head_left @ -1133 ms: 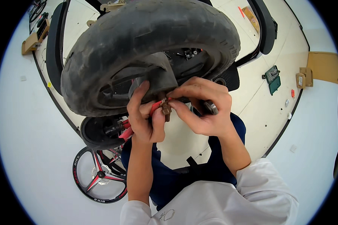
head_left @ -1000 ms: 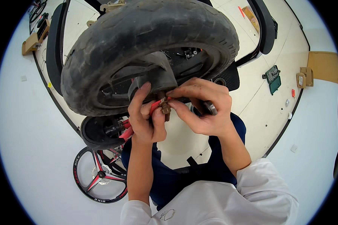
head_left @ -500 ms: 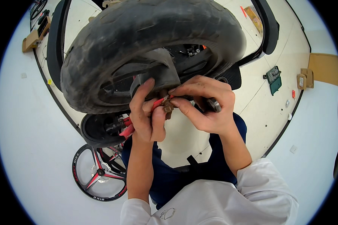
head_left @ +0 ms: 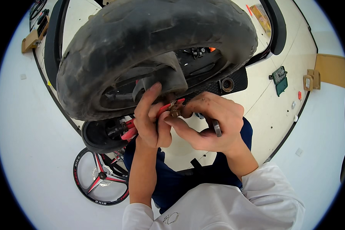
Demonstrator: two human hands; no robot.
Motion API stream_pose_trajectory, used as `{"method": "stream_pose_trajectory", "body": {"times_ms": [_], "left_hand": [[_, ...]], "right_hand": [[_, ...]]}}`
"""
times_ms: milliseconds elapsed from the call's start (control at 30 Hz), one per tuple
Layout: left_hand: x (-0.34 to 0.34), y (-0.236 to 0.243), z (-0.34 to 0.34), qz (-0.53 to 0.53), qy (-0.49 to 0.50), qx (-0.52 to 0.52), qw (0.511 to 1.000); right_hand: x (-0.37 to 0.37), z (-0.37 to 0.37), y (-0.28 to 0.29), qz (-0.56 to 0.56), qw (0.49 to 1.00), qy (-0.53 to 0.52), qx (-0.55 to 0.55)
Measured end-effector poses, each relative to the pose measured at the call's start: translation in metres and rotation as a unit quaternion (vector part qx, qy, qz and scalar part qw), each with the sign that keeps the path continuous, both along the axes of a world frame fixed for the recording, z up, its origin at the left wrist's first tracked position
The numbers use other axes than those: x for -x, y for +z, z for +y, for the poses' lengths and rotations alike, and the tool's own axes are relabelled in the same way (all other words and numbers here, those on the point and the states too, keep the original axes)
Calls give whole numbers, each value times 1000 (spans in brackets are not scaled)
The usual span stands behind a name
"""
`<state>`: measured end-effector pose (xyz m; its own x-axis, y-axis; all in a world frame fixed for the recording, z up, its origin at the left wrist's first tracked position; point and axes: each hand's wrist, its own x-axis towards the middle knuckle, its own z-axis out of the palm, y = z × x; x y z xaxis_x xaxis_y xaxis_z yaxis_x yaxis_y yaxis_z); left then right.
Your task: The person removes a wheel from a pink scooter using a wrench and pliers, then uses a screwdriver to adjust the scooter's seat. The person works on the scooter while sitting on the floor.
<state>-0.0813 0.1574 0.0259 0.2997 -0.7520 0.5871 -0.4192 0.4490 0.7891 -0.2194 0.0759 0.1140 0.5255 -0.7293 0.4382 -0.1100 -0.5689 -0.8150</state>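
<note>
A black tire (head_left: 149, 25) fills the upper middle, with a dark hub housing (head_left: 165, 76) inside it. Below the hub are a rusty nut (head_left: 175, 113) on the axle and a red part (head_left: 164, 108) beside it. My left hand (head_left: 149, 122) curls round the red part, fingertips near the hub. My right hand (head_left: 220, 119) grips a cylindrical metal tool (head_left: 217, 128) in its palm. Its forefinger is bent behind the nut and its thumb reaches to my left thumb just under it. The exact fingertip contact is hidden.
A dark textured board (head_left: 239, 78) carries a metal ring (head_left: 227, 84). A smaller wheel (head_left: 99, 138) and a spoked bike wheel (head_left: 102, 175) lie at lower left. An open green case (head_left: 280, 82) and cardboard boxes (head_left: 311, 79) sit at right, other boxes (head_left: 30, 40) at upper left.
My right hand has moved down and turned, bringing its thumb leftward below the nut. More of the metal ring above it shows, and the tire appears slightly shifted.
</note>
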Motion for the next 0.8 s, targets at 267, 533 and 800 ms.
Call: {"method": "stream_pose_trajectory", "body": {"times_ms": [267, 533, 800], "left_hand": [[3, -5, 3, 45, 11, -14, 999], [3, 10, -9, -5, -1, -3, 1000], [1, 13, -18, -182, 48, 64, 980]], "right_hand": [[-2, 11, 0, 35, 998, -45, 10], [-4, 12, -3, 38, 996, -65, 54], [-1, 13, 8, 79, 994, -71, 24]]}}
